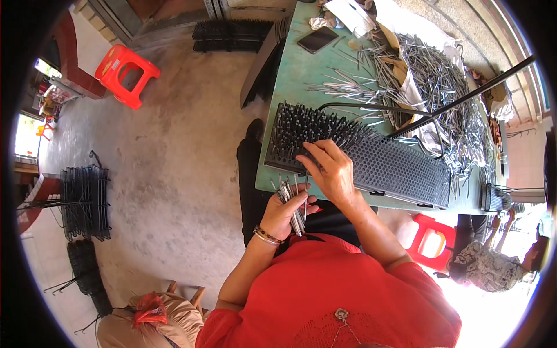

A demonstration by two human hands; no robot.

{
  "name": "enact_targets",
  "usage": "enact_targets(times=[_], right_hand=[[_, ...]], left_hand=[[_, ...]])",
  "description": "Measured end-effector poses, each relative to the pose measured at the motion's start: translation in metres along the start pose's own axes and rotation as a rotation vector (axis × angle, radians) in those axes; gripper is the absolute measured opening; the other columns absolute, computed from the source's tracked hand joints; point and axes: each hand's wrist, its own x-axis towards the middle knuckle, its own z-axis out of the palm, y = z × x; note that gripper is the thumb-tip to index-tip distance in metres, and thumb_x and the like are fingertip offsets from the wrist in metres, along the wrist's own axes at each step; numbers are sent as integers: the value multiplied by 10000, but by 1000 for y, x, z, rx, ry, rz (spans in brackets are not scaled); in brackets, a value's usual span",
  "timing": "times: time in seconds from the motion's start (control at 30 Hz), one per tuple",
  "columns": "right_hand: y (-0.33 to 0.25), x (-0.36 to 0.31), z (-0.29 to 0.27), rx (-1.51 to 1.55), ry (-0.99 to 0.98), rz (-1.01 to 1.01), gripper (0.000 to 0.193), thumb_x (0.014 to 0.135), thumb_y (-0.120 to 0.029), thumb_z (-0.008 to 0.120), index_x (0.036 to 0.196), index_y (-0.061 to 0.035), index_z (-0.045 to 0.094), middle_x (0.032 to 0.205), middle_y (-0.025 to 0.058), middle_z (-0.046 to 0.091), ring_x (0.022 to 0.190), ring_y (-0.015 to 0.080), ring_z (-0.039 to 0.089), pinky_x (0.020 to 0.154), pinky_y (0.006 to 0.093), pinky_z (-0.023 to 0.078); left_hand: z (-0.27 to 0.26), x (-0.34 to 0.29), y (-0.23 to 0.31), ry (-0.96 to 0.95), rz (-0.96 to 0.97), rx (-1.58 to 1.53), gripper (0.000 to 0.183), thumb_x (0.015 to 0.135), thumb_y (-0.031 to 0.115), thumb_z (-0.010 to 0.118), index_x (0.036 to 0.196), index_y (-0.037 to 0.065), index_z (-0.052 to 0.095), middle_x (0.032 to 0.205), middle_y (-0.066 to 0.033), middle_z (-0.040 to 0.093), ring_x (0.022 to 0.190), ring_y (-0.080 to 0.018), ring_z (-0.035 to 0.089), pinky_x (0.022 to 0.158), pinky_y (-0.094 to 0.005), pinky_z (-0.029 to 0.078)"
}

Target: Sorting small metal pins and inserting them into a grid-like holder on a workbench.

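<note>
My left hand [284, 210] is closed round a bundle of thin silvery metal rods [296, 219], which stick out above and below the fingers. It is just in front of a long black perforated rack [400, 168] on the green table. Many thin dark-tipped rods [325, 129] stand upright in the holes of the rack's left part, while bare holes show over its right part. My right hand [332, 174] is over the rack's front edge, thumb and forefinger pinched beside the standing rods. Whatever is between those fingertips is too small to make out.
Loose rods [354, 87] and a large heap in an opened sack [429, 69] cover the table's right side. A black metal bar [464, 95] slants above them. A phone [317, 39] lies at the back. Red stools [125, 72] stand on the floor; another person [487, 264] works at right.
</note>
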Motion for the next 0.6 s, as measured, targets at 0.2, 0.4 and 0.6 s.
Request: enact_targets(times=[0.2,0.4,0.6], right_hand=[[-17,-2,-21,266,-123,256,168,777,-103,727,909,-6,690,829,89,637,586,168,593,522,291,480],[-8,-8,-24,666,-475,556,162,818,-130,699,890,16,691,782,80,655,600,99,581,539,238,452],[4,-6,-22,605,-604,409,145,835,-119,691,841,26,694,700,36,644,603,56,544,523,223,422]], left_hand=[[8,-7,6,-7,56,-40,230,909,56,566,1128,-13,557,988,-92,618,879,-198,638,766,-394,583],[13,-9,7,-86,63,27,234,920,72,552,1140,-9,548,1042,-120,624,955,-232,638,804,-400,569],[11,-10,8,-105,-2,80,248,918,84,558,1144,-19,545,1059,-138,618,985,-263,633,842,-406,553]])
